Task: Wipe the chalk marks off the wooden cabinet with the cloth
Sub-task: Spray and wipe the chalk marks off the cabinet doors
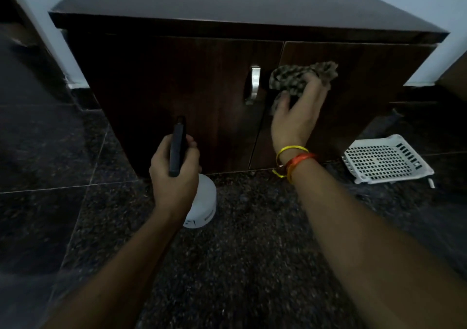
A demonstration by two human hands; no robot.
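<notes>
A low dark wooden cabinet [192, 81] with two doors stands against the wall. My right hand [295, 116] presses a crumpled checked cloth [298, 77] against the upper left part of the right door, fingers curled into it. My left hand [174, 169] grips the black trigger head of a white spray bottle [206, 202], held low in front of the left door. A metal handle [254, 84] sits on the left door's right edge, just left of the cloth. No chalk marks show in the dim light.
A white perforated plastic basket [386, 159] lies tilted on the dark speckled stone floor [252, 253] at the cabinet's right foot. A small white object [431, 183] lies beside it. A pale wall [449, 7] runs behind the cabinet.
</notes>
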